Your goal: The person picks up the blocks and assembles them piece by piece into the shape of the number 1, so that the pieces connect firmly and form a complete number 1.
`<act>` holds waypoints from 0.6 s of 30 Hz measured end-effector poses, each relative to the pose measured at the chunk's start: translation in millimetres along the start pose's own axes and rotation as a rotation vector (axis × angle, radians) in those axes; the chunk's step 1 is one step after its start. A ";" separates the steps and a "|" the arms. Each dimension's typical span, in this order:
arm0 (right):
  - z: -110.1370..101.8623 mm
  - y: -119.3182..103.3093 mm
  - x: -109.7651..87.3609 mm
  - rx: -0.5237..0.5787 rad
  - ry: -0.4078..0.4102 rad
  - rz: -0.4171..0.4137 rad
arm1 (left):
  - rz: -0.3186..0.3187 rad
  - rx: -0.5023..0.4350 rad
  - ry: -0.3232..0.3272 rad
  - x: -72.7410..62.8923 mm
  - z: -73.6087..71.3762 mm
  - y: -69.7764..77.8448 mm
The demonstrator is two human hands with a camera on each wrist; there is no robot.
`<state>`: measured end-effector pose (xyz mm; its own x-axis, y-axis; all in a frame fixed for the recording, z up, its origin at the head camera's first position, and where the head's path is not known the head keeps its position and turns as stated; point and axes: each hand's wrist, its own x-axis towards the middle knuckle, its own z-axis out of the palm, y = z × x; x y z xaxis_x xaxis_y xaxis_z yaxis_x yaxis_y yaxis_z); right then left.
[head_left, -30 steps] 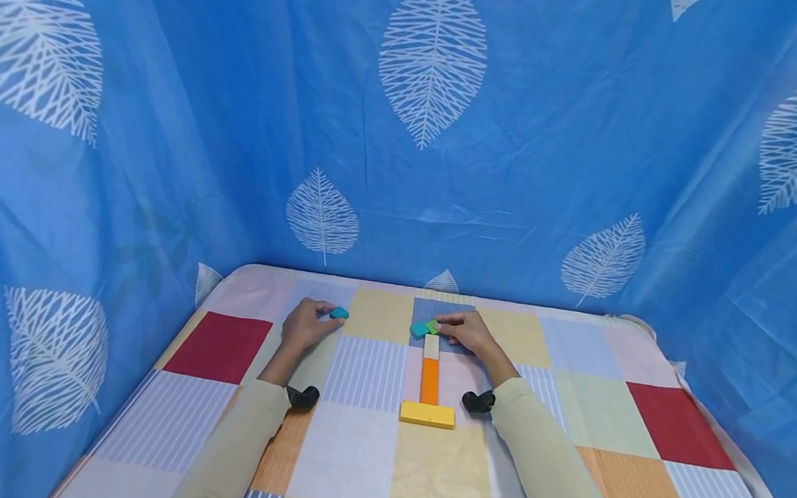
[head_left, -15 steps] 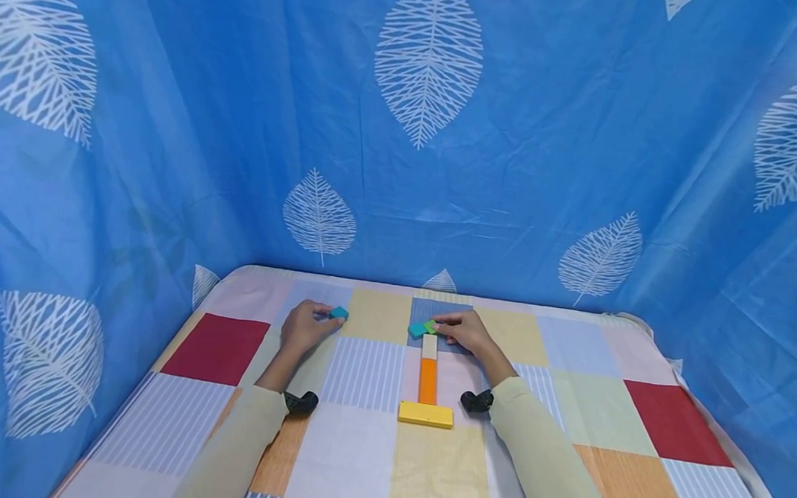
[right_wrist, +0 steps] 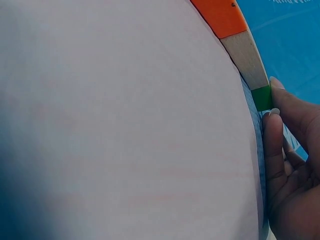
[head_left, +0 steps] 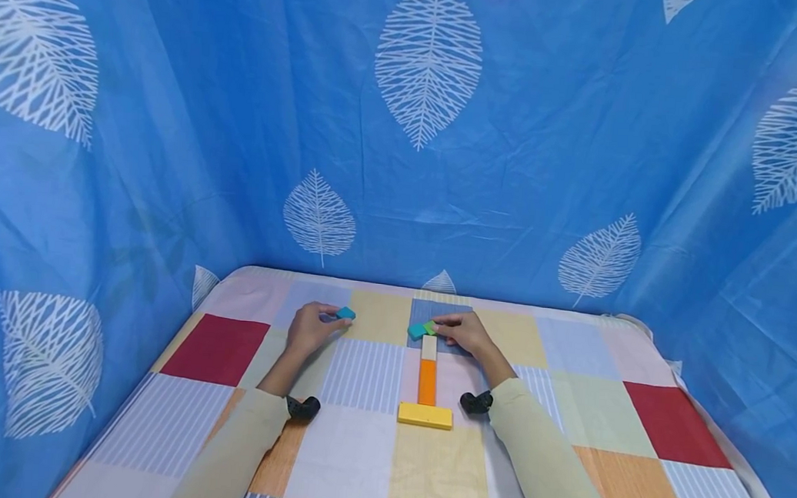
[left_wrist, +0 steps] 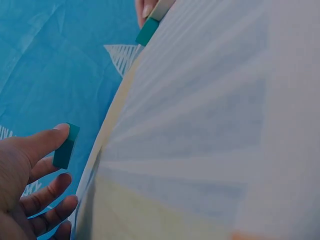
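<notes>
My left hand (head_left: 307,327) pinches a teal block (head_left: 346,313) between thumb and finger, with the other fingers spread loosely in the left wrist view. At the far middle of the table, my right hand (head_left: 465,332) pinches a small green block (right_wrist: 261,98) at the far end of a bare wood block (right_wrist: 246,57). A second teal block (head_left: 417,331) lies on the green one's left. Below the wood block, an orange block (head_left: 427,382) continues the line toward a yellow bar-shaped block (head_left: 424,416) lying crosswise at the near end.
A patchwork cloth (head_left: 342,453) covers the table. Blue curtains with white leaf prints (head_left: 531,135) hang behind the table and at both sides. Black wrist-worn devices (head_left: 476,403) sit at both wrists, near the cuffs.
My left hand has shifted slightly to the right with its teal block. The right hand stays at the green block, and the row of blocks keeps its layout.
</notes>
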<state>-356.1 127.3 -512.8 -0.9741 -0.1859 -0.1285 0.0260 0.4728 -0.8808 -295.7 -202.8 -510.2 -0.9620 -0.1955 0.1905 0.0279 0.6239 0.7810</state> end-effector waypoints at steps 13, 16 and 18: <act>0.8 -1.5 -0.6 -0.002 0.001 0.002 | 0.087 0.019 -0.021 -3.5 8.5 21.7; 0.3 -0.9 -0.8 -0.006 0.004 -0.003 | 0.106 0.018 -0.035 -5.3 12.9 27.8; -0.1 -0.4 -1.0 -0.005 0.004 -0.004 | 0.137 0.015 -0.045 -6.7 16.9 30.8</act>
<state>-355.1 127.4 -512.3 -0.9752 -0.1839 -0.1230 0.0211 0.4761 -0.8791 -293.0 -169.5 -497.4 -0.9607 -0.0735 0.2677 0.1562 0.6539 0.7403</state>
